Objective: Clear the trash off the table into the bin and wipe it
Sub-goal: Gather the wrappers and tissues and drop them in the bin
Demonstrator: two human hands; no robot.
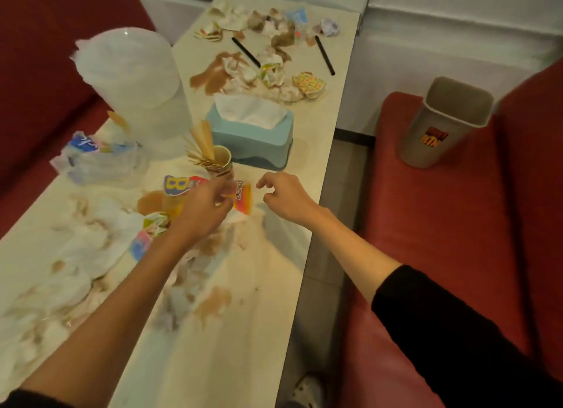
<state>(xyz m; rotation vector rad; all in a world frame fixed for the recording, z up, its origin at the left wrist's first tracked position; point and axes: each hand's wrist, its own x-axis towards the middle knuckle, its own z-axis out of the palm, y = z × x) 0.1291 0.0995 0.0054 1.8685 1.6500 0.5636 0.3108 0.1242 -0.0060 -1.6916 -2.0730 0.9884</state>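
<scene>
Orange-yellow printed wrapper (242,198) pinched in left hand (204,209) mid cream bench (243,331); right hand (285,197) open, empty. Grey plastic bin (441,124) sits on red seat, well apart. Gather several scraps per trip.

Table top (307,139) looks smooth, pale and slightly glossy, smeared brown. Crumpled paper napkins (240,72) upper middle, soft tissue in a matt blue plastic box (253,139), matt grey plastic bin (441,127) on shiny red vinyl seat (441,225).
</scene>
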